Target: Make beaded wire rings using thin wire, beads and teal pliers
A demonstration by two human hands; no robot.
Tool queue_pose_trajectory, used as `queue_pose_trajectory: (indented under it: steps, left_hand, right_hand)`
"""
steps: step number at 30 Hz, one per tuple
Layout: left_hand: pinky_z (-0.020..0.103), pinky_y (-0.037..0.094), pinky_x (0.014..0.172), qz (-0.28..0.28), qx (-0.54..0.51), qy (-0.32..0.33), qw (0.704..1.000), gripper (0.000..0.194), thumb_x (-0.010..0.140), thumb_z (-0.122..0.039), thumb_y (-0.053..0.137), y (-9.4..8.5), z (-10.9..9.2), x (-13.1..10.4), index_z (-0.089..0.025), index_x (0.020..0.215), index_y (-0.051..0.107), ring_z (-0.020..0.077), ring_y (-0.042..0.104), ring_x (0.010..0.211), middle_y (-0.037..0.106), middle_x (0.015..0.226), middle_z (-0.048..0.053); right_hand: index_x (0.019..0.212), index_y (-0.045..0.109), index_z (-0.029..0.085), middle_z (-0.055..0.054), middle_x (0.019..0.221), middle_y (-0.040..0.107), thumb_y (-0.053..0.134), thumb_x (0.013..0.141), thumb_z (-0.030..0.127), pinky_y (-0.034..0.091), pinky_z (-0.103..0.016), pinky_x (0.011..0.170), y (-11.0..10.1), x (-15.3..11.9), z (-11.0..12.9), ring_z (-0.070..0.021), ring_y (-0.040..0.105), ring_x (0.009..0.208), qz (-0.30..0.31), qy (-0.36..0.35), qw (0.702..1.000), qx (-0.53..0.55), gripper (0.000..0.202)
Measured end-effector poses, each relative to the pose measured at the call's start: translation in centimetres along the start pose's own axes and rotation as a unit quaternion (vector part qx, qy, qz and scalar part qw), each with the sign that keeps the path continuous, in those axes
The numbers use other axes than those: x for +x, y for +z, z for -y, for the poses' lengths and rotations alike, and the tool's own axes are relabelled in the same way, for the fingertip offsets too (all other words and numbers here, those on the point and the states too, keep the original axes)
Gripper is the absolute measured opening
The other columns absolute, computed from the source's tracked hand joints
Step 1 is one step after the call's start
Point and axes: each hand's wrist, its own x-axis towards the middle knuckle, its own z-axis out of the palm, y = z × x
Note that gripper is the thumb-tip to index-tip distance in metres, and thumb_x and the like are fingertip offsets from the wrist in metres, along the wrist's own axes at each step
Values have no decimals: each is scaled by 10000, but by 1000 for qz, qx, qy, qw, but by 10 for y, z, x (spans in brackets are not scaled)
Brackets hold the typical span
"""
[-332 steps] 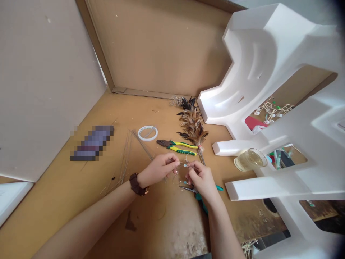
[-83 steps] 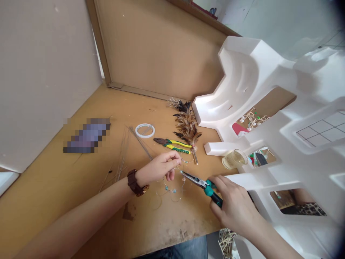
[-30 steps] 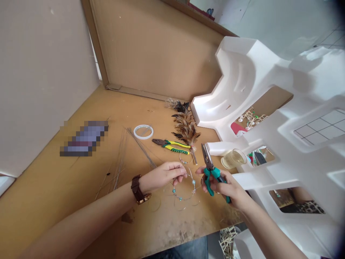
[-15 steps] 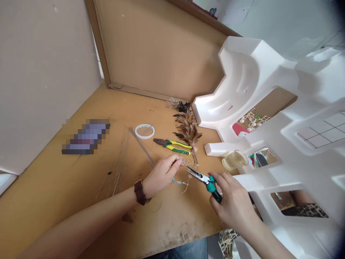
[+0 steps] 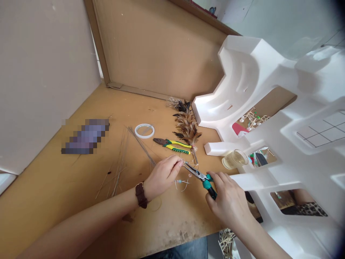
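My left hand (image 5: 167,174), with a brown watch strap at the wrist, pinches a thin beaded wire (image 5: 185,163) between thumb and fingertips. Green-and-black needle-nose pliers (image 5: 202,176) are in my right hand (image 5: 228,194), their slim jaws reaching the wire close to my left fingertips. Whether the jaws are closed on the wire I cannot tell. Below the fingers, blue and clear beads (image 5: 180,181) lie on the table among fine curved strands. Just behind my hands rest yellow-and-green combination pliers (image 5: 174,145).
A white tape roll (image 5: 145,131), straight loose wires (image 5: 141,145) and a brown feather duster (image 5: 187,124) lie on the table. A glass of pale liquid (image 5: 234,160) stands beside the white foam piece (image 5: 291,144) on the right. A pixelated object (image 5: 86,136) is at left.
My right hand has moved left with the needle-nose pliers, bringing their jaws up to the wire by my left fingertips. My left hand has barely shifted.
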Motion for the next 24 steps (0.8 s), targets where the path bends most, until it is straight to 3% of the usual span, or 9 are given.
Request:
queue_pose_trajectory:
  steps: [12,17,24]
  left_hand:
    - [242,339,642,2,-7,-9,1000,255,913,-296,305,1,0,1,-184,737,451,138,473,693,523,733,3]
    - [234,325,592,3,-35,-36,999,300,909,-348,303,2,1,1,-187,678,408,122,430,607,452,637,-26]
    - [224,327,570,-6,-66,-65,996,299,898,-349,334,3,3,0,-184,663,417,114,454,591,473,614,-32]
  right_hand:
    - [1097,524,147,-80,901,584,514,690,199,396,-336,700,5,-1,4,-235,525,826,-2,-1,1000,-13,410]
    - [1070,534,136,-93,896,586,521,699,210,372,-335,685,8,0,7,-243,516,835,-25,-11,998,-49,379]
    - [1045,539,136,-85,808,584,507,737,237,331,-327,634,8,-2,14,-235,509,772,-45,-10,995,-92,326]
